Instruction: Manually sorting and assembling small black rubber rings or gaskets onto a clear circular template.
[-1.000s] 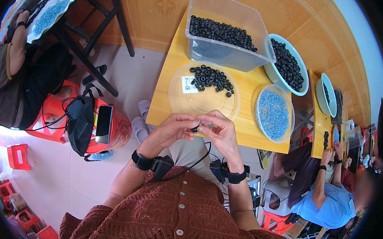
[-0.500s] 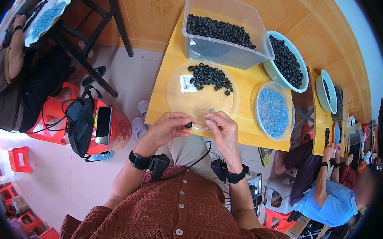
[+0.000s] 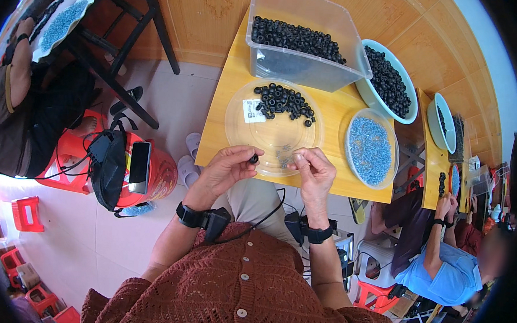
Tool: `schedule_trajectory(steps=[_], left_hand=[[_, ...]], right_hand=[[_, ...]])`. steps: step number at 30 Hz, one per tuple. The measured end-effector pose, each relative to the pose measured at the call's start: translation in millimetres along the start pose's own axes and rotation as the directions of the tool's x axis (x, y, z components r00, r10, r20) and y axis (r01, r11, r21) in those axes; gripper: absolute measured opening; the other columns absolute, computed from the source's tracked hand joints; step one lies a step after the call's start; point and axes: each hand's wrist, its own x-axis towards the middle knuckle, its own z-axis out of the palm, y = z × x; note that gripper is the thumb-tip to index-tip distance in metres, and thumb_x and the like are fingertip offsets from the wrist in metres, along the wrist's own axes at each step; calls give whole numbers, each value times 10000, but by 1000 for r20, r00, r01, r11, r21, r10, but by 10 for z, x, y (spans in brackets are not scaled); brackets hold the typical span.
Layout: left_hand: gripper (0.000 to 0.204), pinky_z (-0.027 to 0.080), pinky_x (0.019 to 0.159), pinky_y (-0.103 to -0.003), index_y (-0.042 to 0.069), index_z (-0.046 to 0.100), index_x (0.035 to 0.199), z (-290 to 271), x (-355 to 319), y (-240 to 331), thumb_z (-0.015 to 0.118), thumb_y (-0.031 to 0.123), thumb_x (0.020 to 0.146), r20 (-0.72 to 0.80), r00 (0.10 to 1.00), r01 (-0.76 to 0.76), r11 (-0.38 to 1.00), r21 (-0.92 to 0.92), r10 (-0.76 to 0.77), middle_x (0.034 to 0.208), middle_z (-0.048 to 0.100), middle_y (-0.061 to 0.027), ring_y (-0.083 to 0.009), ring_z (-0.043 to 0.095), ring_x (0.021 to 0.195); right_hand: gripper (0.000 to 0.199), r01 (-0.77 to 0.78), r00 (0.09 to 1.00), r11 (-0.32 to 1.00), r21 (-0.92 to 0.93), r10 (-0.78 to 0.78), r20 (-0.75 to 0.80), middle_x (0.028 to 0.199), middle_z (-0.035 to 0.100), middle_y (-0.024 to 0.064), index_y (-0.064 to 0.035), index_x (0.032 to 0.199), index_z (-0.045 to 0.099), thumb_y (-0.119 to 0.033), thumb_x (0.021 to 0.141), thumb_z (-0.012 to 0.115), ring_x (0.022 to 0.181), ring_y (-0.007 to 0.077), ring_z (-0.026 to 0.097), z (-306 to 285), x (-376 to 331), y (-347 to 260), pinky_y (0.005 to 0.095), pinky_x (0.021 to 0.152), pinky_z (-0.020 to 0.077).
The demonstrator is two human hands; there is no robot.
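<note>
The left hand (image 3: 225,168) pinches a round black bead (image 3: 254,159) near seven o'clock on a clear round plastic plate (image 3: 245,138). The right hand (image 3: 315,172) is pinched closed; I can't tell on what.

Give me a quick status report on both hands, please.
Left hand pinching black bead. Right hand pinched closed, contents unclear. Clear round tray ahead; no obstruction seen.

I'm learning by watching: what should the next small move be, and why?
Probably bring the right hand toward the black bead: the left hand holds it, and the right, thumb and finger pinched, is apart from it, beside small bits on the clear tray. Whether it holds one is unclear.
</note>
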Motion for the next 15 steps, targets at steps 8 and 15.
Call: schedule_trajectory(steps=[8,15], left_hand=[[216,545,714,-265,-13,570,1046,68,29,-76,544,96,862,-28,996,-83,996,33,84,940,614,-88,-137,622,753],[156,547,719,-276,7,580,992,126,19,-99,550,64,850,-62,987,-133,972,195,147,955,610,-72,-140,618,780]], right_hand=[[173,177,972,945,-274,-124,201,819,532,59,11,928,644,59,795,544,711,111,556,253,-109,-61,200,633,477],[174,94,988,941,-326,-47,147,744,542,30,10,888,629,82,741,572,681,88,552,328,-107,-231,195,582,464]])
